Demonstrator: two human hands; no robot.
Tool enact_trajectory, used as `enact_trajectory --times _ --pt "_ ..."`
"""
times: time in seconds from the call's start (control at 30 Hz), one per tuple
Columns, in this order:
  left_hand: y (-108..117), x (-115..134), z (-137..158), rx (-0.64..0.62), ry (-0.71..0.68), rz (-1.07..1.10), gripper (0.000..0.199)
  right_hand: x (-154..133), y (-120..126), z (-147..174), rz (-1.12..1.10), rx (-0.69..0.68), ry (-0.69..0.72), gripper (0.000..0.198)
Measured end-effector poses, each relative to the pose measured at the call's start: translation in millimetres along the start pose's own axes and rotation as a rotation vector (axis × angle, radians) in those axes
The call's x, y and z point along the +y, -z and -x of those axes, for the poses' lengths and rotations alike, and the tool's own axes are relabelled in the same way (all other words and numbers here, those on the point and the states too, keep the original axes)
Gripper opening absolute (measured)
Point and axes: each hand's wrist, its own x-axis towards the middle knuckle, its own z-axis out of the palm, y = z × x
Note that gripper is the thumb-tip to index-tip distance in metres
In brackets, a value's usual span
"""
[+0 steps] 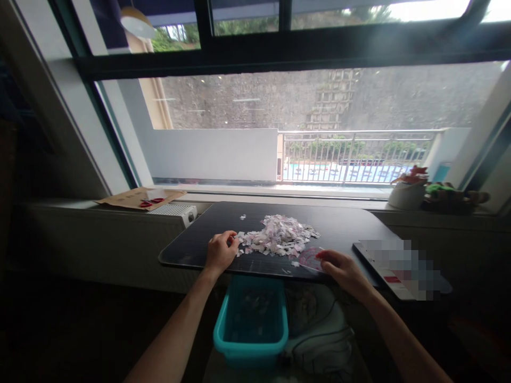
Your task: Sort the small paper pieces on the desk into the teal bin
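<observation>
A heap of small torn or cut paper pieces (281,234) lies on the dark table (191,242). At the heap's left edge, my left hand (222,250) rests with its fingers curled together; whatever they hold, if anything, is hidden. My right hand (345,270) pinches a thin, see-through sheet with pink markings (311,259), whose left side lies against the near right edge of the heap. Below the table's front edge stands a turquoise plastic bin (251,348), with some paper pieces dimly visible inside.
A flat box or booklet (393,274), partly blurred, lies at the table's right edge. On the windowsill are red-handled scissors (151,202) on brown paper (120,198) at left, and a white pot (407,194) at right. A radiator (175,211) stands behind the table.
</observation>
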Motion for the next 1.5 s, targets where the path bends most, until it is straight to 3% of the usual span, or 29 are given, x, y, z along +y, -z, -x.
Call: enact_trajectory --times 0.47,0.7,0.87,1.03,1.5 --pt "-0.5 0.3 -1.5 -0.012 0.009 -0.011 0.023 0.7 -2.8 2.9 -0.003 0.097 -0.042 0.031" --pt "-1.1 0.4 -0.9 -0.004 0.011 -0.011 0.023 3.0 -0.7 2.4 -0.059 -0.035 -0.007 0.032" --pt "-1.4 -0.8 -0.9 0.004 0.004 -0.004 0.023 7.1 -4.0 0.9 0.017 0.068 -0.026 0.034" --pt "-1.3 -1.9 -1.1 0.010 -0.001 -0.001 0.022 2.8 -2.1 4.2 -0.049 -0.030 0.015 0.027" --pt "-0.9 -2.4 -1.3 0.003 0.003 0.007 0.023 3.4 -4.7 3.7 -0.073 -0.005 -0.007 0.029"
